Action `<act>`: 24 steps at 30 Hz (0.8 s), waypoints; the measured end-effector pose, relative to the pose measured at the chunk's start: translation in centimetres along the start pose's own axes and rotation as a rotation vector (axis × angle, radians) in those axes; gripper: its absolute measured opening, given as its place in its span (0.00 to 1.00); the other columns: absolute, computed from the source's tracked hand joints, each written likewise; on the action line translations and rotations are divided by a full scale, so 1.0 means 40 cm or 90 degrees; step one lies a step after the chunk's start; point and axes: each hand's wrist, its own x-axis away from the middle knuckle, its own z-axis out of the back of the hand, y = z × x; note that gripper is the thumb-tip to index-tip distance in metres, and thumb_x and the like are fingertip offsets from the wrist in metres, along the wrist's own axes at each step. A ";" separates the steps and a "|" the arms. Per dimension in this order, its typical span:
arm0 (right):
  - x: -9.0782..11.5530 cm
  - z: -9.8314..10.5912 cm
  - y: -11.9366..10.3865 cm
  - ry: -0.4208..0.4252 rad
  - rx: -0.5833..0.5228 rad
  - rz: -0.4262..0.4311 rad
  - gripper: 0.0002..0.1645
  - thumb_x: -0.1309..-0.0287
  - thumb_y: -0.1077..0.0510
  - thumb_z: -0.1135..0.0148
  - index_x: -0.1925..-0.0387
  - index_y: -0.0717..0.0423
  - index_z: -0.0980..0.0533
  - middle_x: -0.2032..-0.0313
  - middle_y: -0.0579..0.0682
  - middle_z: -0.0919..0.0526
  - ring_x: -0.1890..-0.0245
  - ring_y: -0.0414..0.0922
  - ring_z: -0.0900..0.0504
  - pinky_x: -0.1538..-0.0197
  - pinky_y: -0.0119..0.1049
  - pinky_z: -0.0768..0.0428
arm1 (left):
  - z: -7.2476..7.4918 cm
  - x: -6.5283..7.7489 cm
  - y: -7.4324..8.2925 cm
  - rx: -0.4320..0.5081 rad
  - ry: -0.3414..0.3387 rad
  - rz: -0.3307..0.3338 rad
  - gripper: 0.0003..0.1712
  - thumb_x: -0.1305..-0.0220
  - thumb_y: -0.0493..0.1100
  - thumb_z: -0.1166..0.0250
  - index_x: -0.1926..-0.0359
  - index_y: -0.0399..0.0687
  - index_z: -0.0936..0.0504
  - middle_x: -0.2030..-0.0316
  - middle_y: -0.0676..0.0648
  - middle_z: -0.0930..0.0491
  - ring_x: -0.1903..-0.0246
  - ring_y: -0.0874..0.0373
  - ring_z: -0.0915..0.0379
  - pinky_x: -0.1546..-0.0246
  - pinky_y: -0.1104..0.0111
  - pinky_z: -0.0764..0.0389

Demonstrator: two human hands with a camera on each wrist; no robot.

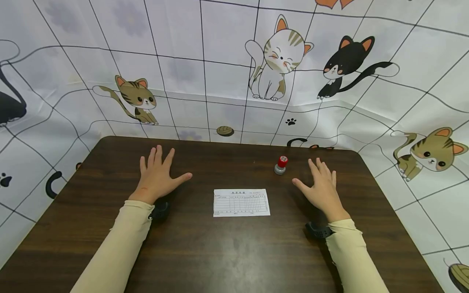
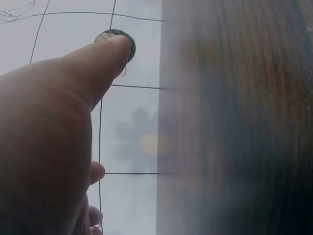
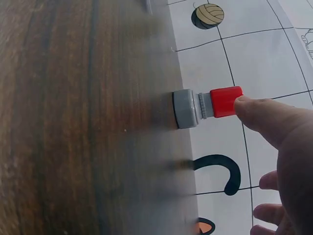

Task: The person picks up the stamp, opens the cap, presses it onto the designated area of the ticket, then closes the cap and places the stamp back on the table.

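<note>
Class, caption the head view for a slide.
Left hand and right hand, both open, flank a printed form and upright stamp.

A long, plain, pale cream-yellow fabric sleeve point(image 1: 113, 244) runs to the left wrist, its matching right sleeve point(image 1: 353, 254) creased near the cuff. A black wristband point(image 1: 160, 211) shows beneath the bare left hand point(image 1: 155, 177); a black, textured strap point(image 1: 319, 230) adjoins the bare right hand point(image 1: 321, 189).

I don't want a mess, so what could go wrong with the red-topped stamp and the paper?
The stamp stands upright near the right hand, so a careless reach might knock it over. The paper lies flat with no hand on it, so it might slide if brushed.
</note>
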 end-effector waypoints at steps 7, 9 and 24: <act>-0.004 -0.001 0.003 0.017 -0.026 0.003 0.52 0.32 0.36 0.36 0.23 0.66 0.41 0.23 0.69 0.45 0.23 0.70 0.48 0.24 0.69 0.56 | -0.004 -0.008 -0.005 0.014 -0.015 0.004 0.65 0.38 0.77 0.38 0.18 0.41 0.52 0.20 0.28 0.66 0.21 0.30 0.73 0.28 0.31 0.73; -0.006 -0.003 0.003 0.019 -0.028 0.004 0.51 0.32 0.37 0.37 0.23 0.66 0.41 0.23 0.68 0.44 0.23 0.69 0.47 0.24 0.68 0.54 | -0.004 -0.010 -0.003 0.013 -0.013 0.001 0.64 0.38 0.77 0.39 0.18 0.41 0.51 0.20 0.28 0.65 0.21 0.30 0.72 0.28 0.31 0.72; -0.021 -0.015 -0.020 0.012 -0.078 -0.013 0.39 0.29 0.41 0.37 0.29 0.63 0.31 0.34 0.68 0.27 0.36 0.66 0.27 0.36 0.66 0.29 | 0.009 -0.005 0.039 0.046 -0.031 -0.051 0.58 0.36 0.74 0.37 0.20 0.40 0.40 0.21 0.30 0.49 0.22 0.32 0.58 0.26 0.35 0.54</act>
